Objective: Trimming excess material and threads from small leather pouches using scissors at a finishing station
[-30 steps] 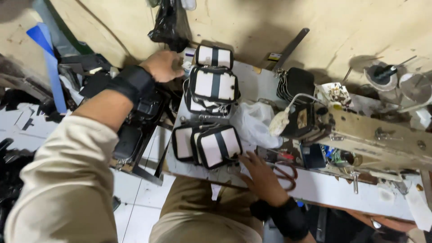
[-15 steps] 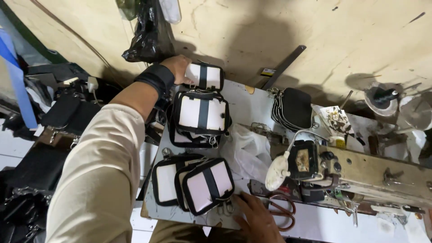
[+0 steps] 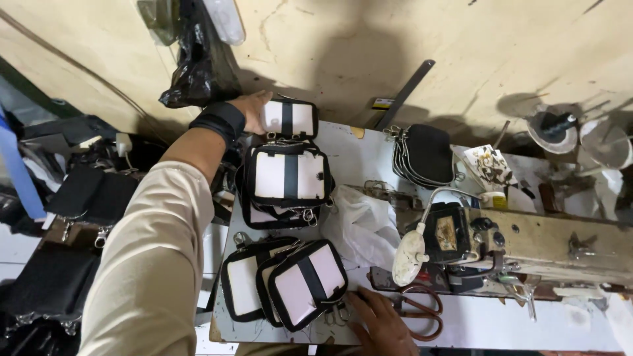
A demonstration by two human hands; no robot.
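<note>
My left hand [image 3: 252,109] has reached further out since 0.5 s ago, now closed on the far pouch [image 3: 289,118] at 12 o'clock, long axis 3-9. Right hand [image 3: 382,324] flat on surface [image 3: 369,155], holding nothing, by the near pouches [image 3: 287,282].

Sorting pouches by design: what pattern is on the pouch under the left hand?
White pouch with black edging and one black centre stripe; the left hand touches it. Head view.
</note>
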